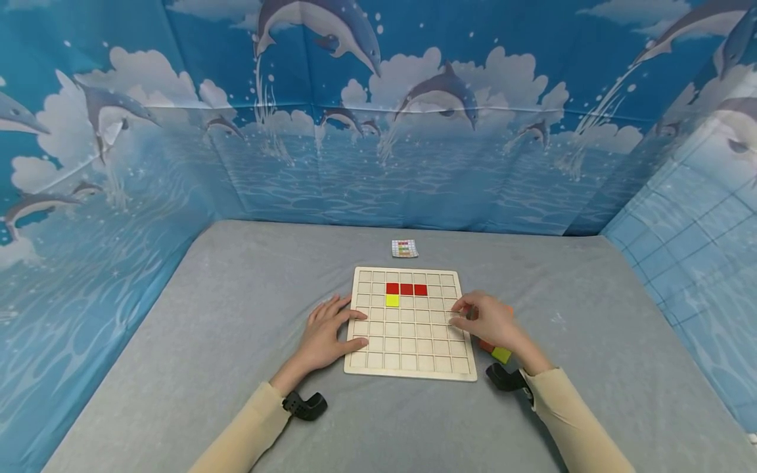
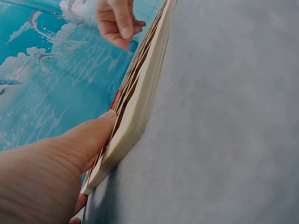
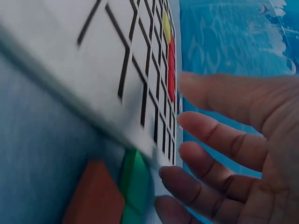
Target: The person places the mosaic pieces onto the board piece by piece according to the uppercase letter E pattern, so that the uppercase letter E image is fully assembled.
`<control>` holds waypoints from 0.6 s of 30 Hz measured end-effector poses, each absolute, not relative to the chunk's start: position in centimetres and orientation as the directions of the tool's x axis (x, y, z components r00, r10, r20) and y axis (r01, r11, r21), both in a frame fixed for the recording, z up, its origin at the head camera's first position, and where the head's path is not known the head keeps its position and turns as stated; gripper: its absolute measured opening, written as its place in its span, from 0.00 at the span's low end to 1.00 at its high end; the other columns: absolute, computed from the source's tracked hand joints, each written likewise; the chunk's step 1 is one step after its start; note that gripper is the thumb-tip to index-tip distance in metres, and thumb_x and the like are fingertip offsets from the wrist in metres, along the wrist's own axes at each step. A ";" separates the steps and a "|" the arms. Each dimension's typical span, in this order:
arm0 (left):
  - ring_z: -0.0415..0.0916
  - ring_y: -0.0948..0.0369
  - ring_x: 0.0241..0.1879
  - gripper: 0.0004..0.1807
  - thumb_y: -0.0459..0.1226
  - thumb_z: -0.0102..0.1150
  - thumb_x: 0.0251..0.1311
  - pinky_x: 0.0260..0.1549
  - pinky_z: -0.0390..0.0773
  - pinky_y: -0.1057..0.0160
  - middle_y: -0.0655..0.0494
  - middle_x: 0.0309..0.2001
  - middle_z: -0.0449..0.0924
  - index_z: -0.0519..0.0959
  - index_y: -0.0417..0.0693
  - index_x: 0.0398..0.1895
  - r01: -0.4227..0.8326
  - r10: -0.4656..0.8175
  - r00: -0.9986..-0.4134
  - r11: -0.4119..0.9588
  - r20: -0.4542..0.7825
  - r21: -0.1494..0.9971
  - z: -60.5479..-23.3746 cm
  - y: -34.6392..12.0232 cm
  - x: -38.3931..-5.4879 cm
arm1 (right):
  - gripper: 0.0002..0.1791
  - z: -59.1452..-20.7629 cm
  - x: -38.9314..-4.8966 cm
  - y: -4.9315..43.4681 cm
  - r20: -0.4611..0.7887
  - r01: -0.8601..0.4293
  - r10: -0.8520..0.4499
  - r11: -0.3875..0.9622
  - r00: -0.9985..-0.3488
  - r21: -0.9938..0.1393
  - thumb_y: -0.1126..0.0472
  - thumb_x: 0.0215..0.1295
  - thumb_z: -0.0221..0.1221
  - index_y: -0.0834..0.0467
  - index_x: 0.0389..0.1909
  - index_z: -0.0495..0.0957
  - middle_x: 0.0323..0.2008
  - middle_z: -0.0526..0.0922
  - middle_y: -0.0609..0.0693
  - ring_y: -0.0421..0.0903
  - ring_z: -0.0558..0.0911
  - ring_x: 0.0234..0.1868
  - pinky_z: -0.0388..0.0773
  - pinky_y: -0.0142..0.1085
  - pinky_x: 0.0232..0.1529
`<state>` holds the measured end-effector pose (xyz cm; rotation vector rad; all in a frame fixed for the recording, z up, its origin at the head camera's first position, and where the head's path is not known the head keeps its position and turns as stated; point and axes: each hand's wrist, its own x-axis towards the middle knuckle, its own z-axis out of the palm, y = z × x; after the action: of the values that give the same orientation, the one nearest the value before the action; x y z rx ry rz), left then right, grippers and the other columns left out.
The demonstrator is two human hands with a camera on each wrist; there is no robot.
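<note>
A pale wooden grid board [image 1: 414,361] lies on the grey cloth between the two hands. Three red squares [image 1: 406,289] form a row in its upper part, with one yellow square [image 1: 392,300] below the leftmost. My left hand [image 1: 322,335] rests at the board's left edge, fingers spread; its thumb [image 2: 96,133] lies on the top face in the left wrist view. Over the right edge hovers my right hand [image 1: 487,322], nothing between thumb and fingers. Its fingers [image 3: 201,163] are loosely bent and apart in the right wrist view.
Beside the board's right edge, partly hidden under the right hand, lie loose pieces: a yellow one [image 1: 501,355], a green one [image 3: 134,186] and an orange-red one [image 3: 96,196]. A small card [image 1: 405,248] with a coloured grid pattern lies behind the board. A dolphin-printed curtain [image 1: 355,171] surrounds the table.
</note>
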<state>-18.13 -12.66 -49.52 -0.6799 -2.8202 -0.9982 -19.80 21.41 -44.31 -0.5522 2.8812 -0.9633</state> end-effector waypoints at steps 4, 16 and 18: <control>0.44 0.48 0.71 0.23 0.54 0.64 0.55 0.64 0.41 0.43 0.48 0.70 0.57 0.77 0.61 0.53 0.432 0.383 -0.899 0.688 0.214 0.583 -49.6 -12.7 -18.1 | 0.16 -44.3 -20.0 22.8 0.008 -0.290 -0.347 0.771 -0.938 -0.567 0.55 0.53 0.71 0.59 0.37 0.79 0.30 0.71 0.51 0.45 0.67 0.27 0.65 0.38 0.27; 0.43 0.49 0.71 0.23 0.55 0.64 0.55 0.64 0.41 0.44 0.48 0.70 0.57 0.77 0.62 0.53 0.431 0.382 -0.899 0.689 0.213 0.583 -49.6 -12.7 -18.1 | 0.16 -44.5 -21.1 24.8 -0.118 -0.273 -0.420 0.754 -0.900 -0.598 0.58 0.52 0.71 0.60 0.39 0.78 0.29 0.73 0.49 0.45 0.69 0.28 0.68 0.38 0.29; 0.43 0.49 0.71 0.23 0.55 0.64 0.55 0.63 0.41 0.44 0.48 0.70 0.57 0.77 0.61 0.53 0.433 0.383 -0.898 0.688 0.215 0.582 -49.6 -12.7 -18.1 | 0.15 -44.5 -21.2 25.0 -0.116 -0.287 -0.435 0.747 -0.893 -0.600 0.61 0.52 0.70 0.61 0.39 0.78 0.29 0.73 0.48 0.45 0.69 0.28 0.68 0.37 0.29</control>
<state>-18.12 -12.71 -49.60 -0.6815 -2.8165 -1.0009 -21.18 24.96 -44.52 -0.5678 2.6987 -0.8662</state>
